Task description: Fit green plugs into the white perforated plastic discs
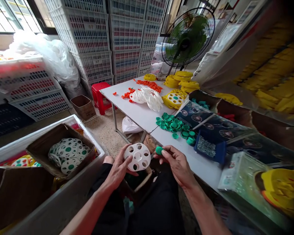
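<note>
1. Currently the left hand [119, 168] holds a white disc [138, 157] by its rim, near centre, above the lap; fingers wrapped on the left edge.
2. Right hand [177, 163] pinches a green cap [159, 150] between thumb and fingertips, just beside the disc's right edge.
3. Disc looks like thin rigid plastic with round holes: light, stiff, slightly slick. Grip the rim, not the webs.
4. Cap is small, hard, easy to drop: keep a narrow pinch.
5. More green caps [176, 125] lie on the surface [137, 112], far right.
</note>
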Demonstrator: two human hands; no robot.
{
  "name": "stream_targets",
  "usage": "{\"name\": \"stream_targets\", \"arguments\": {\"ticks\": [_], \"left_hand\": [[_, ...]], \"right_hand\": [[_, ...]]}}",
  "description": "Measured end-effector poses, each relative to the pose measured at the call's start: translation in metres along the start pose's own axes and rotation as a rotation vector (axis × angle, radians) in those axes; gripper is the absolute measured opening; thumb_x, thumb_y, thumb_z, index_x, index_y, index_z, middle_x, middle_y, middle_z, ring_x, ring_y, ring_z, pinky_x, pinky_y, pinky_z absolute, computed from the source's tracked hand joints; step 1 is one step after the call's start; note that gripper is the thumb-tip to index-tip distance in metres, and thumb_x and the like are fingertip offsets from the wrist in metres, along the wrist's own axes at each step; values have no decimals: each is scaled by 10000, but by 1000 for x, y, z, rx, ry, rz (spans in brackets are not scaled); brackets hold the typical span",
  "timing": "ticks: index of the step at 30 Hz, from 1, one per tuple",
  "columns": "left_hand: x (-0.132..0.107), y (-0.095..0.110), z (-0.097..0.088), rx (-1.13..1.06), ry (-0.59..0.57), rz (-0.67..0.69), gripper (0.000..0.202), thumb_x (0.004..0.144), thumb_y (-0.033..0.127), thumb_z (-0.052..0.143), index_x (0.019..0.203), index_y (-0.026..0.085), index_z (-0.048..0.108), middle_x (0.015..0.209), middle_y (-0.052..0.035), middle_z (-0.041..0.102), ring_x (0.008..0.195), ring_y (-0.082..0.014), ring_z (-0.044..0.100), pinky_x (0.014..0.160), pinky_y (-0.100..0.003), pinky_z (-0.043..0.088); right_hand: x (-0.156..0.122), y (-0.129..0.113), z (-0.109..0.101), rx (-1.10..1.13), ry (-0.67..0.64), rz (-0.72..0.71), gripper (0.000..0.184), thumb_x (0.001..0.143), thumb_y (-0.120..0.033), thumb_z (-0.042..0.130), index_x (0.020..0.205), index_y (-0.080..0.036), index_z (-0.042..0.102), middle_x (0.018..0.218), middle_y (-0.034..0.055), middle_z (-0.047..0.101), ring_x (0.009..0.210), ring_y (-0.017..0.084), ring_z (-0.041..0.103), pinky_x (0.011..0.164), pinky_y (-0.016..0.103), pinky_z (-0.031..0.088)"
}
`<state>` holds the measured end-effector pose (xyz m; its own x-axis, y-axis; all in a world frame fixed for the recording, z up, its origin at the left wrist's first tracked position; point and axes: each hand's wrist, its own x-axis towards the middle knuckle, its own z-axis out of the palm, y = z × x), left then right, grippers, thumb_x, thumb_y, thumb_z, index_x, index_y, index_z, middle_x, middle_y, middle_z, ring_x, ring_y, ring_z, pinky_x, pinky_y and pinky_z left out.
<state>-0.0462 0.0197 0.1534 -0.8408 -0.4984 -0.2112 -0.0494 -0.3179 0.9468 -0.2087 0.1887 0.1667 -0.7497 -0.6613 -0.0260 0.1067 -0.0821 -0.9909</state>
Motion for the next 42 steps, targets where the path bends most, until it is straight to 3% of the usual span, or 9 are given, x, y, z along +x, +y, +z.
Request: {"name": "stream_targets", "arguments": {"ticks": [4, 10, 15, 19, 26, 30, 34, 37, 42], "left_hand": [[0, 0, 0, 28, -10, -7, 696, 879, 515, 656, 1484, 284, 400, 1336, -107, 559, 838, -220, 686, 612, -407, 675], [-1, -1, 1, 49, -6, 4, 685, 886, 516, 648, 1479, 278, 403, 1334, -103, 557, 817, -210, 685, 604, -399, 674], [-1, -4, -3, 25, -12, 15, 675, 884, 510, 652, 1470, 273, 415, 1316, -99, 568, 872, -227, 674, 594, -380, 672], [-1, -8, -4, 19, -23, 7, 675, 887, 505, 651, 1477, 276, 414, 1281, -96, 577, 847, -214, 661, 583, -378, 669], [-2, -7, -5, 22, -24, 14, 666, 890, 492, 655, 1474, 272, 419, 1312, -103, 558, 956, -247, 633, 579, -358, 669], [-3, -8, -8, 44, -27, 12, 694, 885, 512, 654, 1486, 264, 412, 1287, -107, 576, 962, -253, 632, 595, -364, 671], [-3, -11, -7, 93, -17, 11, 716, 879, 541, 648, 1496, 266, 410, 1271, -103, 584, 943, -245, 633, 617, -369, 671], [-4, -11, -6, 126, -33, 20, 704, 893, 538, 631, 1503, 277, 397, 1284, -98, 574, 938, -235, 626, 621, -363, 669], [-6, -9, -5, 200, -33, 49, 669, 909, 539, 603, 1493, 276, 408, 1330, -97, 544, 969, -241, 622, 627, -359, 667]], "right_hand": [[-5, 4, -4, -133, 53, -29, 286, 885, -479, 695, 975, -208, 674, 733, -4, 651, 624, 136, 584, 581, 253, 476], [-8, 11, 0, 9, -16, 5, 261, 924, -472, 646, 947, -212, 628, 947, 36, 711, 661, 120, 612, 661, 276, 522], [-8, 11, -3, 3, 69, 10, 291, 870, -472, 705, 867, -202, 597, 740, 7, 656, 593, 125, 594, 501, 220, 444], [-11, 7, -6, -142, -29, 33, 322, 917, -518, 633, 1010, -210, 616, 695, -19, 601, 595, 119, 568, 507, 214, 447], [-12, 5, -2, -141, -99, -6, 343, 921, -544, 623, 1008, -213, 611, 1002, 70, 699, 727, 157, 651, 643, 292, 549], [-16, 4, -6, -214, -97, 6, 344, 949, -530, 590, 1096, -221, 630, 844, 23, 668, 720, 161, 642, 641, 280, 521], [-24, -1, 0, -468, -229, -51, 334, 1010, -502, 479, 1162, -243, 625, 705, -26, 578, 598, 132, 530, 592, 265, 461], [-27, 2, 8, -459, -275, -36, 327, 963, -504, 579, 1153, -240, 599, 757, -17, 635, 577, 130, 545, 566, 262, 467], [-26, 12, 18, -302, -155, -21, 329, 881, -502, 703, 1054, -224, 676, 764, 7, 694, 633, 156, 625, 580, 261, 518]]}}
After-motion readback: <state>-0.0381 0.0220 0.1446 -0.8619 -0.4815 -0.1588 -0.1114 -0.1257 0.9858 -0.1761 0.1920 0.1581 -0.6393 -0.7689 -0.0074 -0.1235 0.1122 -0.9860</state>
